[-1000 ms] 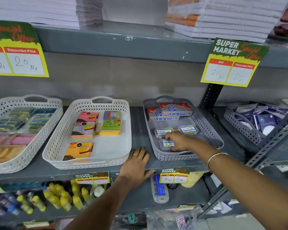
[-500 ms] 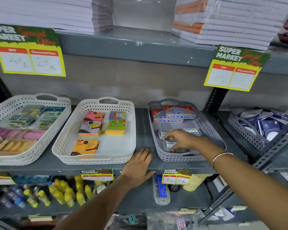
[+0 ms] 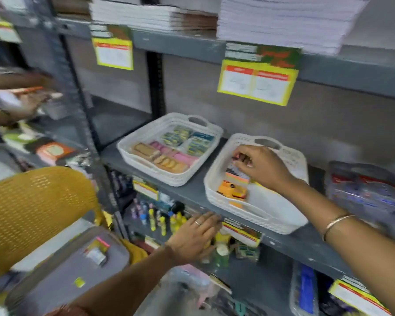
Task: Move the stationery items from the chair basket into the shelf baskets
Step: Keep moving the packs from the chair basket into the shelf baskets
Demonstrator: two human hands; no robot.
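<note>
A grey chair basket [image 3: 62,277] rests on a yellow chair [image 3: 32,208] at the lower left, holding a small packet [image 3: 97,250] and a yellow bit [image 3: 79,282]. On the shelf stand a white basket of erasers [image 3: 146,165], a white basket of sticky notes [image 3: 249,215] and a blurred grey basket [image 3: 363,179]. My right hand [image 3: 262,167] reaches into the sticky-note basket, fingertips curled on the upper pad stack; an orange pad [image 3: 233,191] lies below it. My left hand [image 3: 192,238] lies flat on the shelf's front edge, fingers spread, holding nothing.
Notebooks are stacked on the shelf above, with yellow price tags [image 3: 258,80] hanging from its edge. Small glue bottles [image 3: 160,220] fill the shelf below. Another person's hands [image 3: 27,103] work at the neighbouring rack on the far left.
My right hand has left the grey shelf basket and moved left into the sticky-note basket. The view has swung left, bringing the chair and its basket into sight. My left hand stays on the shelf edge.
</note>
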